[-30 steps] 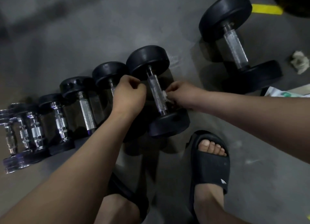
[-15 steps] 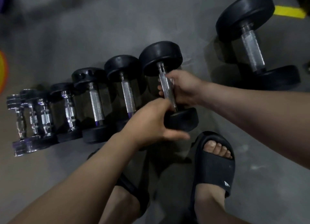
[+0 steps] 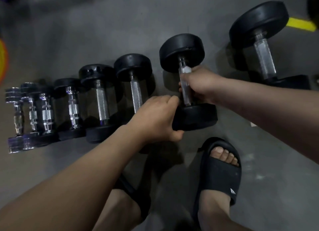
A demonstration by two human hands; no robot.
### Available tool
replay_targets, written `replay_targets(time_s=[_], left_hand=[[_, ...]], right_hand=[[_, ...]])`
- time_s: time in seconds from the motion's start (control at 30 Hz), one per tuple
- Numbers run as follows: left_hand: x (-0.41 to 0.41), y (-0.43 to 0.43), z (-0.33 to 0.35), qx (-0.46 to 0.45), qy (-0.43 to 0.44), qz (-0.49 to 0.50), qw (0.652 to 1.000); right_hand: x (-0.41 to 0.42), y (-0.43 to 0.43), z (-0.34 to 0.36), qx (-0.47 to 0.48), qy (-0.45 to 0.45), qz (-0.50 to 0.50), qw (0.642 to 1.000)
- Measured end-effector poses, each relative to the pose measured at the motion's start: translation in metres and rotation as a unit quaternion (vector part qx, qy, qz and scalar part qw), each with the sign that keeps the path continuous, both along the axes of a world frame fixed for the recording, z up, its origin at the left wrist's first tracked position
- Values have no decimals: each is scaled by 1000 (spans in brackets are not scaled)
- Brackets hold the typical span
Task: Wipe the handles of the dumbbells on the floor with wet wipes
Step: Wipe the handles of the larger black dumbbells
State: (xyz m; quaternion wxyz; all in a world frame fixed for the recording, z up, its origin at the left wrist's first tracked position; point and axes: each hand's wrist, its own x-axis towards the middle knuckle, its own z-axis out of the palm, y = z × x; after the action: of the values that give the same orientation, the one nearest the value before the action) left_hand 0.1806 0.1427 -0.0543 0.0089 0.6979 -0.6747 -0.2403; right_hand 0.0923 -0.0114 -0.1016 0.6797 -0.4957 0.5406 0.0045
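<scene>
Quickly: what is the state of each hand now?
Left hand: closed, gripping the near round head of a black rubber dumbbell.
Right hand: closed round its knurled silver metal handle, with a white wet wipe pressed to it.

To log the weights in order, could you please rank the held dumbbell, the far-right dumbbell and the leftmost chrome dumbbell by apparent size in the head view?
Largest: far-right dumbbell.
Then: held dumbbell, slightly smaller.
Smallest: leftmost chrome dumbbell, though blurred at the frame edge.
</scene>
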Motion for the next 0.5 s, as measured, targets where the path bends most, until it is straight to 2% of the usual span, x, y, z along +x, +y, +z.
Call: replay_targets(time_s=[0.23,0.3,0.43,0.5], left_hand=[[4,20,-12,48,-65,-46,996],[5,26,-11,48,-65,-37,996],[-6,26,-11,43,-58,-46,996],[-8,21,-14,37,-62,-59,996]], right_hand=[[4,24,-2,-101,32,110,988],[6,25,4,-73,20,98,992],[1,16,16,50,5,23,998],[-9,12,10,32,17,53,998]])
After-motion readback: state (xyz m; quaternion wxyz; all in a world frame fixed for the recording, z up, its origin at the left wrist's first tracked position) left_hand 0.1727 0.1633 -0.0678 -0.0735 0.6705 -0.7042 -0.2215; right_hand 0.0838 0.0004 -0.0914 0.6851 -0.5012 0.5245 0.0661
